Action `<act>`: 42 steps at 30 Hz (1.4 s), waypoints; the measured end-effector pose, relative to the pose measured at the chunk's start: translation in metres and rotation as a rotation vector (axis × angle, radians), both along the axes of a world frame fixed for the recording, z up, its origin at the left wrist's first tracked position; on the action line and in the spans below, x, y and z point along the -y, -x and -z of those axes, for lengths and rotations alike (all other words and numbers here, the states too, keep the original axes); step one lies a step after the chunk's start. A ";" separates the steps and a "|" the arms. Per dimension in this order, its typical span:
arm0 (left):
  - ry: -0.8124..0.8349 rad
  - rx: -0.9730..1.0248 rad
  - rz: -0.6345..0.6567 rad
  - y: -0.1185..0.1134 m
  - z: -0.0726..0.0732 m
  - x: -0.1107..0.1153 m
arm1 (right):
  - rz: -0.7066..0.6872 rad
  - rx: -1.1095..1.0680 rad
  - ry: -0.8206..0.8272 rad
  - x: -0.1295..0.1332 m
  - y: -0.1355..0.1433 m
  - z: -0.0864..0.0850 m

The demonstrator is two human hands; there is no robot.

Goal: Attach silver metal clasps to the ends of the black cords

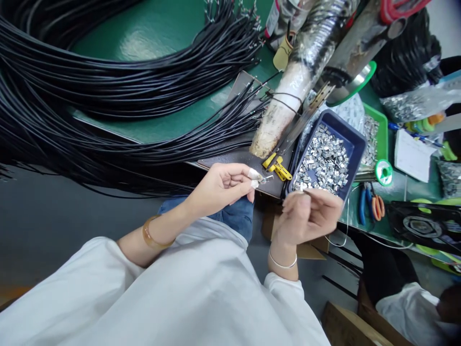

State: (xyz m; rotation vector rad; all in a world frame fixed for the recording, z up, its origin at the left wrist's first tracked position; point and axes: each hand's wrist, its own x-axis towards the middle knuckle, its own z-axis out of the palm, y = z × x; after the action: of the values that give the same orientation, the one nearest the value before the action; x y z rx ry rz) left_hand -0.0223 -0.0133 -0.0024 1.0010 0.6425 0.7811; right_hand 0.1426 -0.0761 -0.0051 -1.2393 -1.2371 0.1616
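The left hand [226, 185] is reaching forward over the near edge of the table [144, 45]. Its thumb and index finger, both bearing white wrapping at the tips, are pinching a small metal part [267, 179]. This part is projecting from the fingertips toward the blue tray [355, 139]; its exact shape is too small to tell. The other left fingers are curling inward beneath the index finger.

The right hand [311, 211] is hovering at the near end of the tray, covering a portion of the rim from view. Its thumb and index finger are drawing close together, and the remaining fingers are bending. Blur is hiding whether anything is sitting between those fingertips, so this cannot be told.

Loose metal pieces [326, 156] are covering most of the tray floor. Yellow snips [277, 166] are lying just beside the tray, near the left fingertips, on a dark board [236, 156]. Black cables [144, 86] are sweeping in from the left, and a lower bundle is crossing the board toward a plastic-wrapped post [277, 115]. Blue-handled pliers [362, 206] and an orange-handled tool [378, 207] are resting to the right of the tray.
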 end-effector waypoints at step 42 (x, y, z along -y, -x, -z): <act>-0.426 -0.366 0.105 -0.008 0.007 0.010 | -0.099 0.104 -0.023 -0.007 -0.006 0.016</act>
State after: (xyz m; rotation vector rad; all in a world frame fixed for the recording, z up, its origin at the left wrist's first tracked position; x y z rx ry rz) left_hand -0.0147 -0.0228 -0.0097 1.5794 0.7450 0.6592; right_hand 0.1485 -0.0686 -0.0216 -1.1789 -1.3878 0.1568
